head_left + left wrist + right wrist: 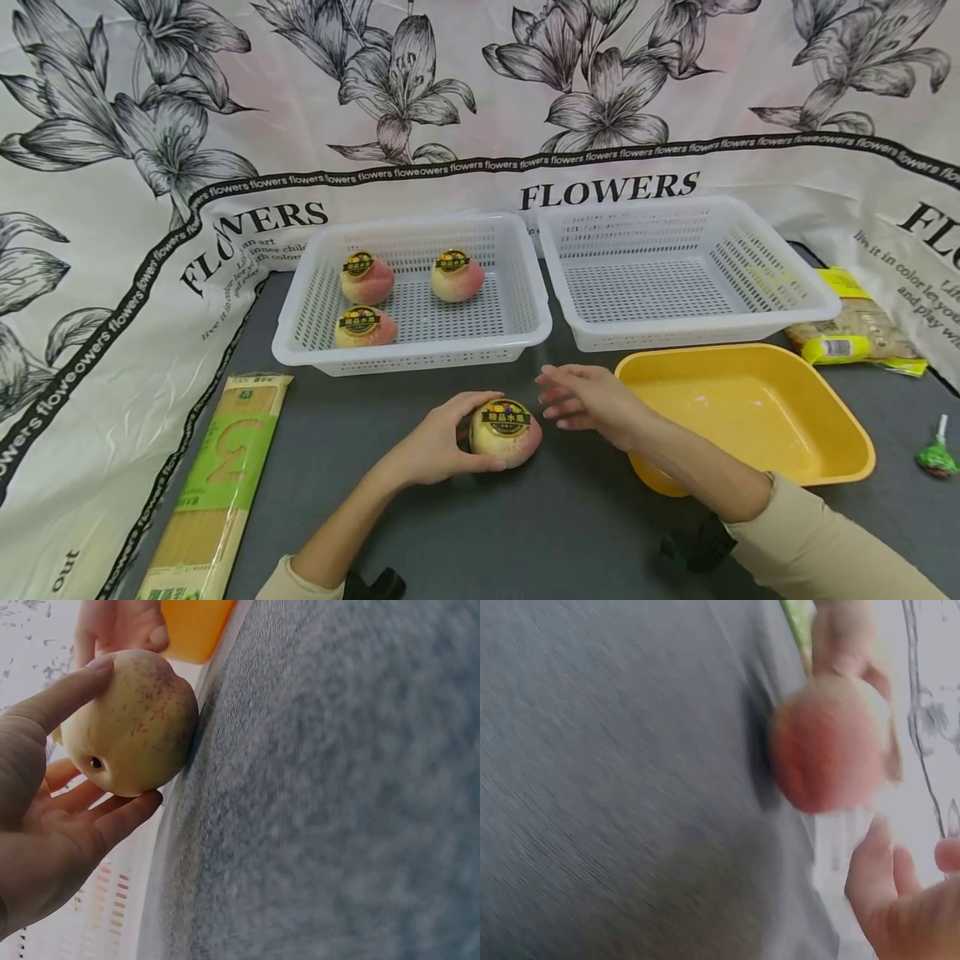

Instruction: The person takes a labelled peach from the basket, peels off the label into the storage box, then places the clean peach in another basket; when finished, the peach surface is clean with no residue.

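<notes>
Left hand [435, 446]: we see its fingers [124, 814] curled round the peach [506, 431], thumb over the top, gripping it.
Peach: it rests on the grey worktop [465, 533], in front of the left basket [525, 321], with a dark label on its upper face.
Right hand [592, 402]: we see it just beside the peach on the right, fingers straight and loosely spread, holding nothing.
Left basket: white, with three more labelled peaches [367, 279] inside.
Right basket [817, 308]: white, standing just beside the left one.
Yellow tub [840, 433]: right of the hands; the right forearm lies across its near left corner.
Noodle packet [217, 492]: it lies lengthwise at the left edge of the worktop.
Yellow bag [855, 333]: behind the tub, at the far right.
Green wrapped sweet [936, 457]: at the right edge.
Backdrop: flower-printed sheet [112, 208] around the worktop.
</notes>
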A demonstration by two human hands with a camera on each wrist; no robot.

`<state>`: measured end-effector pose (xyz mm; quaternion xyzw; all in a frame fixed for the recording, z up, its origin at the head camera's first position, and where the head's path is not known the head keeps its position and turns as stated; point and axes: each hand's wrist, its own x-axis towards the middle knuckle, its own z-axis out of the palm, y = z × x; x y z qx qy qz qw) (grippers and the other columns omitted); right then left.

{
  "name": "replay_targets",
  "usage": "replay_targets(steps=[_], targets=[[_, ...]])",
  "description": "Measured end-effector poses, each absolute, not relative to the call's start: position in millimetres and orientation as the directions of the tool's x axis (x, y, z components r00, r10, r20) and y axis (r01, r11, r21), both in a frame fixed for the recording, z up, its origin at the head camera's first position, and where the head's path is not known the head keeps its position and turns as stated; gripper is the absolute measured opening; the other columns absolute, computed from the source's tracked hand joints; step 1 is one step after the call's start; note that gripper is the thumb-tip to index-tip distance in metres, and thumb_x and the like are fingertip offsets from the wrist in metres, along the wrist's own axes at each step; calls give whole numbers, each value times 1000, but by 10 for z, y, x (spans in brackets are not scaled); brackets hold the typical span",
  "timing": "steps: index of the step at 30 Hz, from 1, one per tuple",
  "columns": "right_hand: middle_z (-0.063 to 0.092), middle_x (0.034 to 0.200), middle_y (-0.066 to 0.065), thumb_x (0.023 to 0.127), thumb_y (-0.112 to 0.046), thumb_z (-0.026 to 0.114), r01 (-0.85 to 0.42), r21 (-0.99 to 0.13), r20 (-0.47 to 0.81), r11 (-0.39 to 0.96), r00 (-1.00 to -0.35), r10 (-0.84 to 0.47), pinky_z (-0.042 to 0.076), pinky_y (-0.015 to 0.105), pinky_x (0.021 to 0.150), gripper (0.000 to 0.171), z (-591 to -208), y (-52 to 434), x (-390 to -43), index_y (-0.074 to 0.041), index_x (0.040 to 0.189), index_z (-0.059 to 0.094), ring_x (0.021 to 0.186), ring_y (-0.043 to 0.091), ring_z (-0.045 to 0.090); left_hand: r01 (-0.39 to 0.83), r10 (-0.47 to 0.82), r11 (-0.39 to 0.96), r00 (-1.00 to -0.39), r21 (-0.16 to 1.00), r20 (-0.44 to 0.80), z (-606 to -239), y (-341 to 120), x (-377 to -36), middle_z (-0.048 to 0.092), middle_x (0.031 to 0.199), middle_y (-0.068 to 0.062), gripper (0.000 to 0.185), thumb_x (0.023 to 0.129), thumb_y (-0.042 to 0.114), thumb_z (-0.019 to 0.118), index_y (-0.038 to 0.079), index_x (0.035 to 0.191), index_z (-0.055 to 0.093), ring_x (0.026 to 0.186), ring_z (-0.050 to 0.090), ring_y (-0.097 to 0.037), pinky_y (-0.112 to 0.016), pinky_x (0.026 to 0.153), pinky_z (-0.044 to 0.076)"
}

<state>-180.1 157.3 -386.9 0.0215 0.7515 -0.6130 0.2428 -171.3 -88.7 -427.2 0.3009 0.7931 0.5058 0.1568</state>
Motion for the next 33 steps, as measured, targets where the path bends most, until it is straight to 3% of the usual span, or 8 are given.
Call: replay_targets(steps=[4,9,17,29,33], targets=[[67,93,13,98,-42,51,453,-866,-499,210,-797,-340,56,32,74,57,-3804,1643,-1842,10,121,55,77,20,67,357,632,330,-771,874,77,-4264,-877,-1691,45,135,-7,77,77,21,82,7,141,41,116,49,-18,-28,88,49],[68,94,14,98,-40,52,509,-834,-550,213,-742,-384,55,35,76,53,-3792,1637,-1860,9,118,59,78,22,68,375,630,334,-771,865,91,-4273,-862,-1686,45,134,-7,76,77,21,82,7,141,42,114,49,-18,-28,86,50],[69,91,14,99,-38,49,562,-804,-583,194,-682,-442,55,27,70,49,-3777,1616,-1899,7,113,60,77,19,68,414,630,341,-767,844,122,-4280,-854,-1681,47,132,-6,76,76,21,83,6,139,44,113,50,-18,-27,82,51],[67,75,6,96,-24,59,560,-803,-574,201,-641,-510,55,22,64,28,-3793,1577,-1956,3,103,65,67,12,67,391,628,340,-771,855,103,-4274,-859,-1680,46,134,-7,76,76,19,83,5,139,44,115,49,-18,-28,85,50],[67,77,8,95,-19,62,519,-821,-564,240,-664,-491,55,22,63,23,-3780,1554,-1941,2,101,67,66,13,66,385,632,330,-769,862,101,-4268,-865,-1677,46,133,-6,74,76,21,83,8,139,44,115,49,-19,-30,86,50]])
